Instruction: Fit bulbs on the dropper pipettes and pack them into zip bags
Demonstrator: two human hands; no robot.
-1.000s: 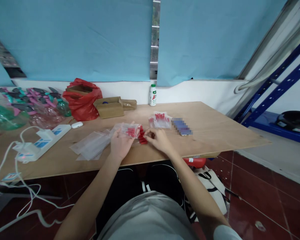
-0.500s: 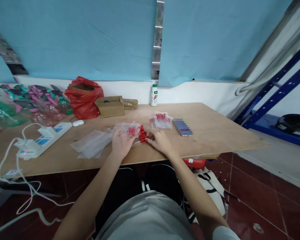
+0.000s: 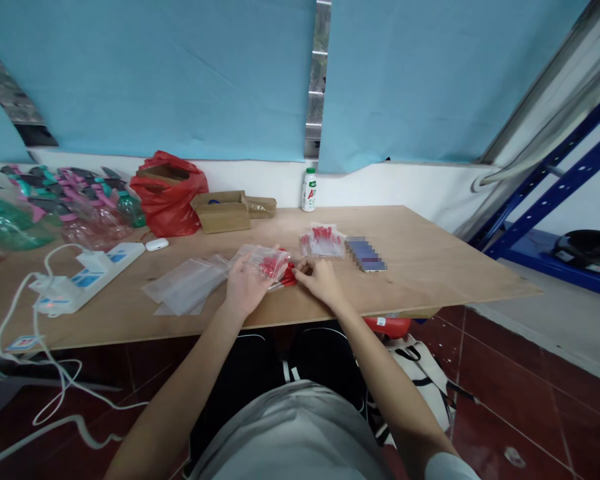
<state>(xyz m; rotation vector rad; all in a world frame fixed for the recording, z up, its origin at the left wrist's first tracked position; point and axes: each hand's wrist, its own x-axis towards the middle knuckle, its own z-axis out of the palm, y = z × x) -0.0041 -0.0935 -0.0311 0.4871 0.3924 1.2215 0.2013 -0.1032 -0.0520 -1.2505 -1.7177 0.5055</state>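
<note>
My left hand [image 3: 246,288] is closed on a clear plastic bag [image 3: 253,257] with several small red-ended items inside. Loose red-ended pieces [image 3: 289,275] lie on the table at the bag's right end, partly hidden under it. Over these, my right hand [image 3: 320,279] has its fingers bent and pressed together beside the red ends; whether something is pinched there I cannot make out. Flat clear bags [image 3: 187,283] lie in an overlapping stack left of my left hand. Beyond my right hand rest filled bags [image 3: 324,241] showing red ends.
A phone [image 3: 365,255] lies right of the filled bags. Behind stand a white bottle [image 3: 309,191], a cardboard box [image 3: 224,215] and a red plastic bag [image 3: 173,203]. On the left are a power strip [image 3: 87,280], an earbud case [image 3: 157,245] and spray bottles [image 3: 93,217].
The bag in my left hand has shifted slightly right and down, now covering more of the loose red pieces. My right hand stays beside them with its fingers bent.
</note>
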